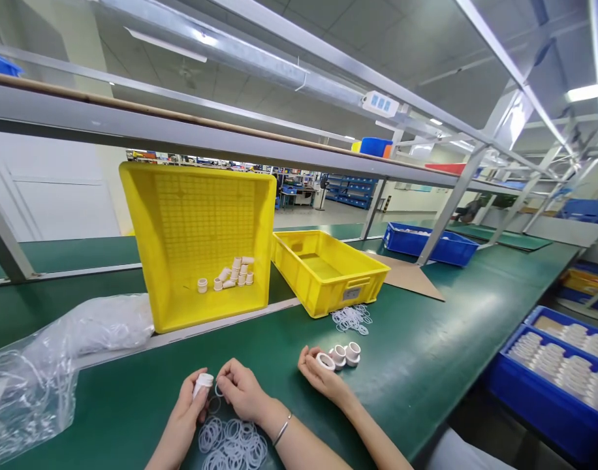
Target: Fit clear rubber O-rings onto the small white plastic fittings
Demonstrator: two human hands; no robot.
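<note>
My left hand point(184, 406) is closed around a short white plastic pipe fitting point(203, 382), its ribbed end facing up. Close beside it, my right hand point(245, 390), with a bangle on the wrist, pinches a thin translucent ring point(219, 390). The two hands are apart by a small gap. Below them on the green table lies a loose pile of similar rings point(233, 445). A single ring point(214, 405) shows just above this pile, near my left fingers.
A co-worker's hand point(323, 378) reaches in from the right, touching white fittings point(352, 354). A yellow bin point(196, 196) on its side holds several fittings; another yellow bin point(358, 282) stands beside more rings point(352, 318). A clear plastic bag point(103, 323) lies left. Blue crates point(538, 385) stand right.
</note>
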